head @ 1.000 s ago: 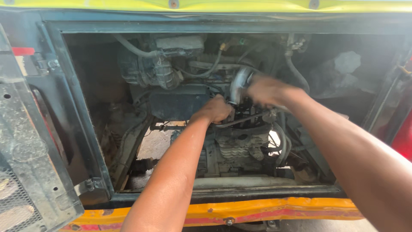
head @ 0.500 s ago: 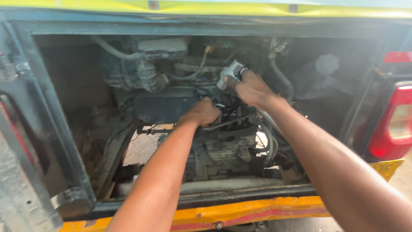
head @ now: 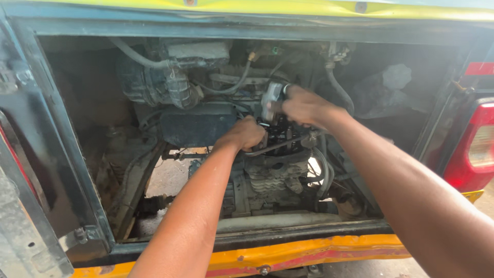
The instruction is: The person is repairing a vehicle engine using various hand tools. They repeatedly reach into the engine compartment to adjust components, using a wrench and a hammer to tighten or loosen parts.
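- Both arms are deep in the open engine bay (head: 62, 154) at the rear of a small yellow vehicle, hands working at the engine (head: 272, 177) in the middle.
- The right hand (head: 303, 105) is clamped around a pale grey metal part (head: 271, 98); the fingers wrap its right side, thumb underneath.
- That grey part sits high in the bay, above the finned block, just right of the dark box (head: 198, 126).
- Its long axis runs roughly up and down, leaning a little; the upper end points toward the top edge of the opening, the lower end goes down into the dark tangle of wiring.
- The left hand (head: 246, 135) is curled into a fist just below and left of it, pressed against the engine. Whether it grips anything I cannot tell; the fingers are hidden.
- A thin metal pipe (head: 278, 146) runs slantwise right under both hands.
- How far along? My reading: mid-job. The grey part looks seated among hoses, not lifted clear, and nothing removed lies in sight.
- Left, as far as this shows: the part is neither free nor let go.
- A red tail lamp (head: 476, 149) glows at the right edge.
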